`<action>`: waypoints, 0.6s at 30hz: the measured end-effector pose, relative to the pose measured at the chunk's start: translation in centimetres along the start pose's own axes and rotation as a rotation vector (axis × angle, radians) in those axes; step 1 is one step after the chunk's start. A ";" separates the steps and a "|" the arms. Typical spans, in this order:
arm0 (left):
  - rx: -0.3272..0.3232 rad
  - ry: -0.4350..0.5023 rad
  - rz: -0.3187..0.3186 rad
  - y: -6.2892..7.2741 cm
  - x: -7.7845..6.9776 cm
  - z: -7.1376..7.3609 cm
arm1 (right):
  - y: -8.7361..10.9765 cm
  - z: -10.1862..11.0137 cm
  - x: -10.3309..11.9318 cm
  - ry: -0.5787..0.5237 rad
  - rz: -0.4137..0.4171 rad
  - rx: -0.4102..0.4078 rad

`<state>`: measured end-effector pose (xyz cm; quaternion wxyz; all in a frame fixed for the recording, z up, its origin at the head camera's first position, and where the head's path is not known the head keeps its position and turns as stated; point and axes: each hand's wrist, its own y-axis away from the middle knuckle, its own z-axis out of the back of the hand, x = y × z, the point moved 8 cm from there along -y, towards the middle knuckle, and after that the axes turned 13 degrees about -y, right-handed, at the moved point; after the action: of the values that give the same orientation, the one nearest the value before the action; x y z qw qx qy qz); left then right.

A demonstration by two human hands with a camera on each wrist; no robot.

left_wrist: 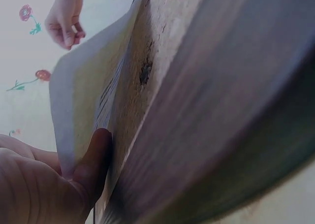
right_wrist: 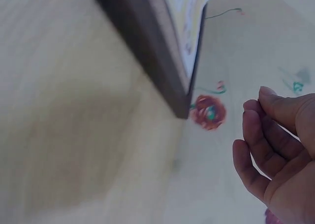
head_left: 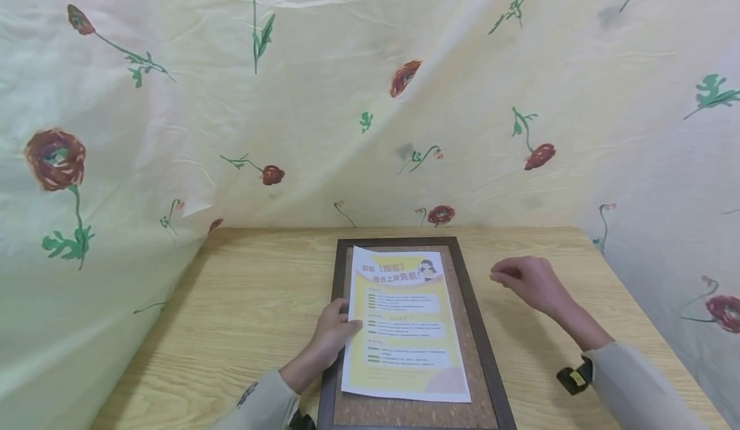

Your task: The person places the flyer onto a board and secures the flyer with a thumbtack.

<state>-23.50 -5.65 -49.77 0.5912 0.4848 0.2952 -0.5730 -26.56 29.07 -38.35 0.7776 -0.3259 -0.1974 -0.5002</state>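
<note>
So far, the paper (head_left: 405, 327) is over the board (head_left: 475, 314), bottom middle, not yet flat, the left hand (head_left: 334, 331) pinching its edge, the right hand (head_left: 534, 282), lower right, curling seemingly empty fingers.

Location: screened-off work area; building type cannot be determined. Indicators: a wood-grain bench (head_left: 248, 308) and a flower-printed sheet (head_left: 324, 115) enclosing it at the back and both sides.

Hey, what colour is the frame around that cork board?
The frame is dark brown; it shows best in the head view.
</note>
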 end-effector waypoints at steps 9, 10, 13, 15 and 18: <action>-0.011 0.004 0.006 -0.3 0.1 -0.3 | -4.9 -1.2 2.8 -0.073 0.048 0.036; -0.008 0.008 0.004 -0.3 0.1 -0.3 | -5.5 -1.5 3.0 -0.083 0.041 0.042; 0.016 0.022 0.001 -0.3 -0.1 -0.3 | -7.2 -2.4 3.3 -0.115 0.021 0.063; 0.038 0.018 -0.003 -0.1 -0.3 -0.2 | -8.1 -3.1 3.5 -0.137 0.010 0.078; 0.040 -0.048 -0.005 0.2 -0.8 0.4 | -9.5 -3.9 3.9 -0.162 0.001 0.101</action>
<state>-23.53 -5.71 -48.84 0.5869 0.4819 0.2707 -0.5916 -33.61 21.10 -35.73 0.7747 -0.3256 -0.2847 -0.4612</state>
